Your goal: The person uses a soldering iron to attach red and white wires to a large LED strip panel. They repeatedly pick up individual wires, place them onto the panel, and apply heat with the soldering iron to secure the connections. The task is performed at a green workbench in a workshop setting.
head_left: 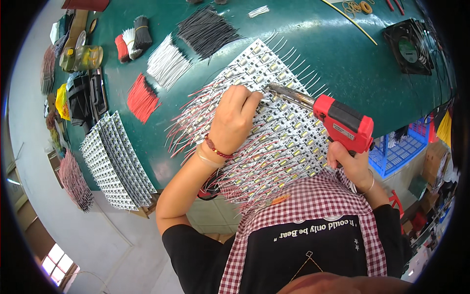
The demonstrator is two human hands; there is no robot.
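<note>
A white circuit-board panel (252, 63) with rows of small components lies tilted at the table's near edge, its lower end by my checked apron. Thin red, white and dark wires stick out along its sides. My right hand (351, 161) is wrapped round the handle of a red and black soldering gun (345, 122). The gun's metal tip reaches to the upper part of the panel, close to my left fingertips. My left hand (232, 115) is over the panel with its fingers pinched together. What they hold, if anything, is hidden.
Piles of red wires (142, 99), white wires (168, 62) and black wires (208, 32) lie beyond the panel on the green table (313, 29). Stacked panels (115, 164) are at the left edge. A black fan (408, 48) stands far right, above a blue crate (399, 152).
</note>
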